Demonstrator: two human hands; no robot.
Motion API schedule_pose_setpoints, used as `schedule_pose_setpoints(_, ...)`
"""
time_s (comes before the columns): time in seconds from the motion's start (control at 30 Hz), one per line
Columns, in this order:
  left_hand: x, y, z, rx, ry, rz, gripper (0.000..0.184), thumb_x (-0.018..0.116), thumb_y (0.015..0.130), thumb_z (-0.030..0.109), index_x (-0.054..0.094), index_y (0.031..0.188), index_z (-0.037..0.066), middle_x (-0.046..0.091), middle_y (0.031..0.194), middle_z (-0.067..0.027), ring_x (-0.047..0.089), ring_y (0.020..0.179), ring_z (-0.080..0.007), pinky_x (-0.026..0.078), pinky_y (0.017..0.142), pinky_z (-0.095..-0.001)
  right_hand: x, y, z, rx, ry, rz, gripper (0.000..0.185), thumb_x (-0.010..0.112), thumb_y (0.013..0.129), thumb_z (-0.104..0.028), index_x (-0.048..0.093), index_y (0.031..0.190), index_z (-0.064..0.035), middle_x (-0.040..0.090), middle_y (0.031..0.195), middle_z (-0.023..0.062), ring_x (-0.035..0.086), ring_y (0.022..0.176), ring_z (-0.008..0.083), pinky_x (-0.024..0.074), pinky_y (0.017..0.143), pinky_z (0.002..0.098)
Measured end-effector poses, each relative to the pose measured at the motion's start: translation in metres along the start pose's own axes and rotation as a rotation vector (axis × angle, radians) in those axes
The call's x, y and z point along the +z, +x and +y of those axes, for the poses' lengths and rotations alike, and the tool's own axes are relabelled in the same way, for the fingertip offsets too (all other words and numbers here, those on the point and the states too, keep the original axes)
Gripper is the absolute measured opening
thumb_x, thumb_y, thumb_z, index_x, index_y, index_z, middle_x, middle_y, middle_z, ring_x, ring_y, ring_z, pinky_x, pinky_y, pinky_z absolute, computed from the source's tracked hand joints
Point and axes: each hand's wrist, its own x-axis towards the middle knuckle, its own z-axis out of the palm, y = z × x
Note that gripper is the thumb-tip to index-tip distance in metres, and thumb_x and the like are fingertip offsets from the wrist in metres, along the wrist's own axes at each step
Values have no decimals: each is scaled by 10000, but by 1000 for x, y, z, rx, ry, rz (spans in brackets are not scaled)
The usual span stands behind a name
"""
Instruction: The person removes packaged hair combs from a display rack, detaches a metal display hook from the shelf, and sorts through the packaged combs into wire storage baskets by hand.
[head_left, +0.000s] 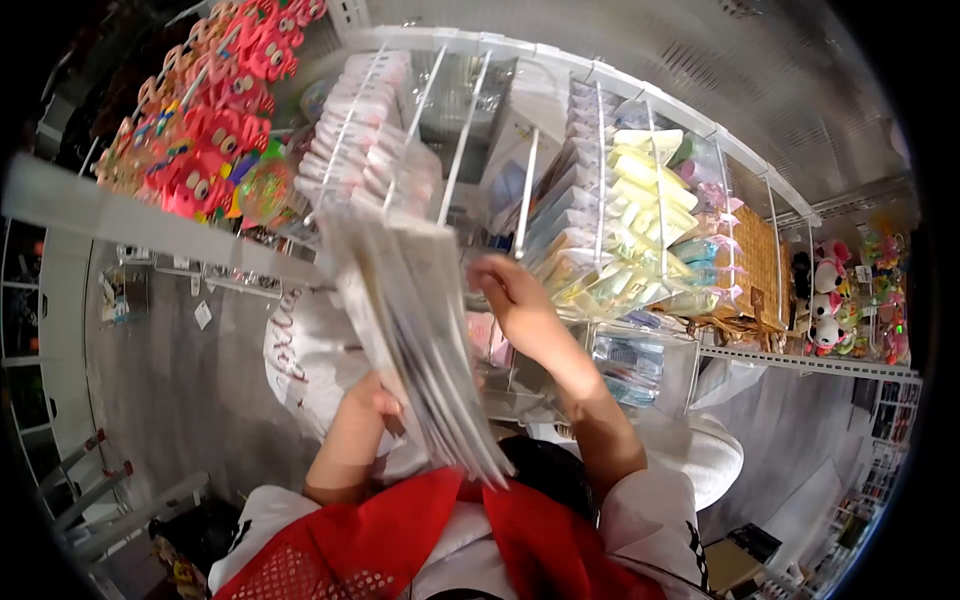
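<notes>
My left hand (378,398) grips a thick stack of flat packets (410,320) from its left side, fingers mostly behind it. The packets are thin, pale and in clear sleeves, held upright in front of my chest and slightly blurred. To the right of the stack is my right hand (515,300), raised with bent fingers apart and nothing visible in them. Just above it, a white display hook (528,195) juts out from the rack. White-and-pink packets (360,130) hang on hooks beyond the stack, and pale yellow packets (645,200) hang to the right.
Pink toy figures (215,140) hang at upper left. A woven basket (755,265) and panda plush toys (828,295) are on the right. The white rack rail (130,215) crosses on the left. Below are a white lettered bag (300,355) and a metal stepladder (110,500).
</notes>
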Motion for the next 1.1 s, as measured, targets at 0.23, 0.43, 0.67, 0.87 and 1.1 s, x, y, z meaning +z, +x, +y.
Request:
schedule_pose_setpoints(0.23, 40, 3, 18, 57, 407, 236, 724, 713, 587, 165, 394, 1199, -53, 536, 1094, -145, 532, 996, -239, 423, 862, -351, -21, -107, -73, -12, 394, 230, 307, 440, 864, -132, 461, 1109, 52, 499, 1077, 173, 512, 988, 240, 388, 875, 348)
schedule_pose_setpoints(0.43, 109, 25, 0, 116, 682, 502, 500, 689, 633, 81, 516, 1091, -18, 574, 1041, -111, 549, 947, -166, 438, 806, -300, 5, -104, -108, -39, -88, 320, 855, 655, 667, -82, 120, 1314, 80, 293, 1275, 207, 348, 1170, 295, 291, 972, 377)
schedule_pose_setpoints(0.67, 115, 10, 0, 203, 1065, 327, 635, 693, 604, 148, 450, 1172, 3, 518, 1107, -142, 475, 1072, -250, 348, 915, -348, 7, -83, -93, 8, 392, 285, 678, 678, 695, -102, 284, 1225, 56, 459, 1119, 167, 447, 1054, 207, 356, 906, 327)
schedule_pose_setpoints(0.87, 91, -1, -16, 349, 873, 451, 529, 682, 674, 106, 461, 1140, -13, 553, 1044, -103, 527, 976, -188, 407, 853, -314, 20, -90, -78, 102, 565, 229, 484, 550, 814, -98, 345, 1224, 59, 479, 1123, 138, 445, 1046, 160, 340, 916, 296)
schedule_pose_setpoints(1.1, 81, -15, -9, 186, 779, 574, 436, 650, 712, 68, 482, 1106, -15, 575, 988, -73, 552, 892, -144, 438, 789, -283, 12, -102, -63, 302, 870, 72, 419, 441, 879, -151, 349, 1239, 44, 467, 1163, 104, 435, 1053, 156, 327, 917, 277)
